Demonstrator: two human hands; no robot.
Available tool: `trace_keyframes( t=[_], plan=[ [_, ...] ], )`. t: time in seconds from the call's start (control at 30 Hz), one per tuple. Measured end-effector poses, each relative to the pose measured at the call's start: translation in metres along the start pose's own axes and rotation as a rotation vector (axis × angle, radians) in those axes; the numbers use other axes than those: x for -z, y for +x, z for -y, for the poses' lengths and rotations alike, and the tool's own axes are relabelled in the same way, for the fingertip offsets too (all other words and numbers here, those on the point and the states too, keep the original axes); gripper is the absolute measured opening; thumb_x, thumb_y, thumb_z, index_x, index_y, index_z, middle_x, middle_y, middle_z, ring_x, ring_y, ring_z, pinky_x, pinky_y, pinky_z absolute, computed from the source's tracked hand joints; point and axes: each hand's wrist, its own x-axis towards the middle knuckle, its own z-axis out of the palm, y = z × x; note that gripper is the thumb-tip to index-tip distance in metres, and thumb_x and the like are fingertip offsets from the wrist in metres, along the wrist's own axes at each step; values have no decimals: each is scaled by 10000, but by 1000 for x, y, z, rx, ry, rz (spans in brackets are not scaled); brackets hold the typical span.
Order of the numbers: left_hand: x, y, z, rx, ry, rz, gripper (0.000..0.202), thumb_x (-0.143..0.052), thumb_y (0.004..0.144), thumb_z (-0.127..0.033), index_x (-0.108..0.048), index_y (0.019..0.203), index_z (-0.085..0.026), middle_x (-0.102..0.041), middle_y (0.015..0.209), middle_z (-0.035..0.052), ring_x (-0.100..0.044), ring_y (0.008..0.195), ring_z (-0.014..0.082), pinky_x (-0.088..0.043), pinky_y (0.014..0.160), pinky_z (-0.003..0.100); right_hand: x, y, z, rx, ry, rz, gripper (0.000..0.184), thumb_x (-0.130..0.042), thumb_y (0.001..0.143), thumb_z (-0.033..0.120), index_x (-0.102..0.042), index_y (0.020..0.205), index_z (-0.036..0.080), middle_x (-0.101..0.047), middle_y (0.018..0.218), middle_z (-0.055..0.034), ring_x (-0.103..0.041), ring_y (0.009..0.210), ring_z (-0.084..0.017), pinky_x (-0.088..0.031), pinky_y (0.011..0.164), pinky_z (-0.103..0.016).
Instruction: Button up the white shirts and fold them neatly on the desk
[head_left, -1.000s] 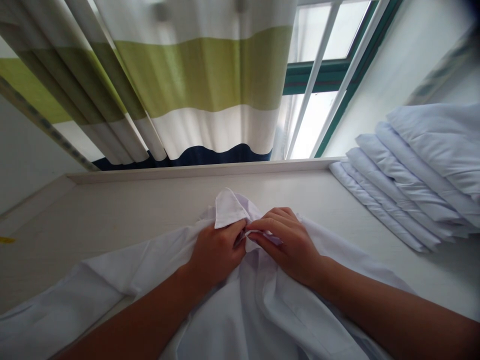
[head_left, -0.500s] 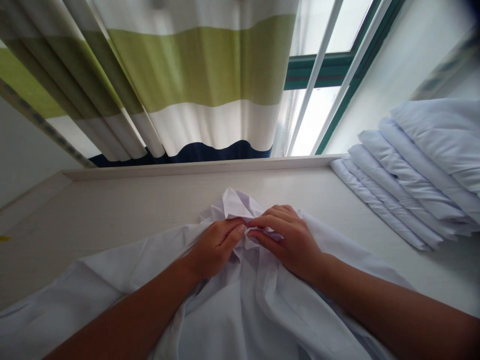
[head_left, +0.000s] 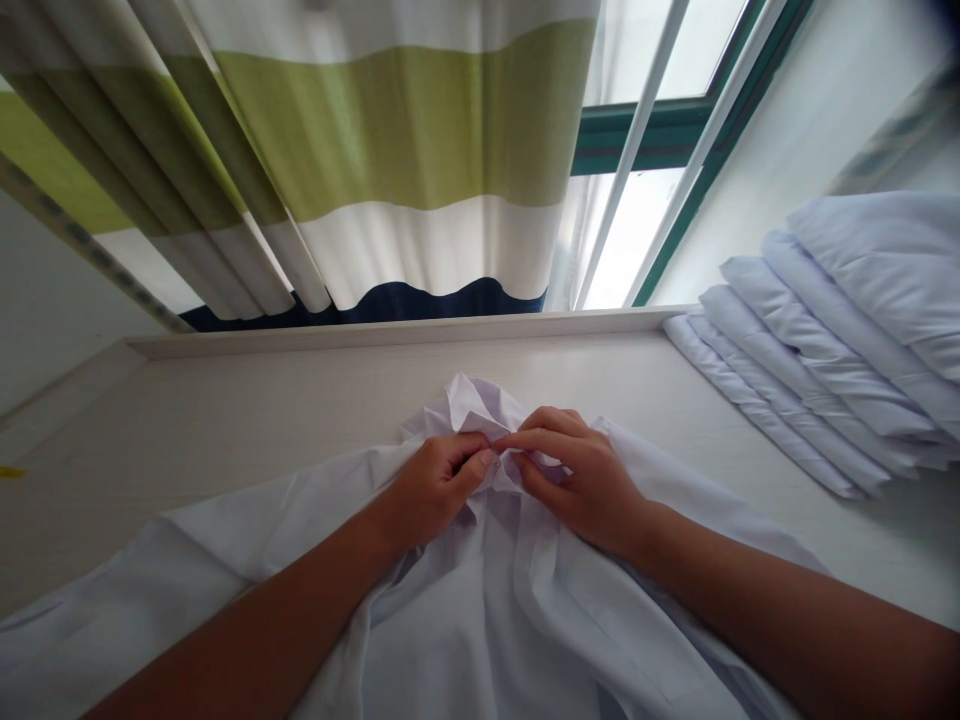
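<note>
Both hands meet at the collar of the white shirt [head_left: 480,610], spread on the worktop [head_left: 225,420]. Left hand [head_left: 435,485] pinches the cloth, grip tight; right hand [head_left: 574,475] pinches it too, fingertips touching. Folded stack [head_left: 825,350] sits far right, curtain [head_left: 375,150] behind.

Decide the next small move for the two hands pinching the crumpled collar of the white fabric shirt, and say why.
Probably ease the left hand and right hand slightly apart to flatten the collar of the white fabric shirt: both pinch it at nearly one spot, and it stands bunched and creased just beyond them.
</note>
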Motion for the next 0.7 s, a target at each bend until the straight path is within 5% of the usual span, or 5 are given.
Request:
trace_keyframes(
  t=[0.2,0.5,0.7],
  plan=[
    [0,1,-2,-13,14,43,272,-481,953,-310,-706,1001,-164,-699,897,24,-615,827,189,-462,757,282,0,0,-1,8,14,-11,181,-641,916,132,-679,1067,225,-684,902,-14,-611,854,-167,-449,855,-364],
    [0,1,-8,-41,193,81,277,-420,973,-261,-683,954,-177,-710,899,32,-634,817,193,-465,780,289,6,0,11,214,-179,-81,111,-654,945,165,-690,1039,211,-676,951,-49,-549,907,-195,-410,854,-390],
    [1,1,-6,-47,197,98,318,-393,983,-305,-676,922,-173,-705,900,45,-630,842,209,-475,806,304,3,0,8,165,-230,46,76,-576,994,187,-651,999,190,-678,913,-28,-529,865,-188,-383,886,-408]
  ],
)
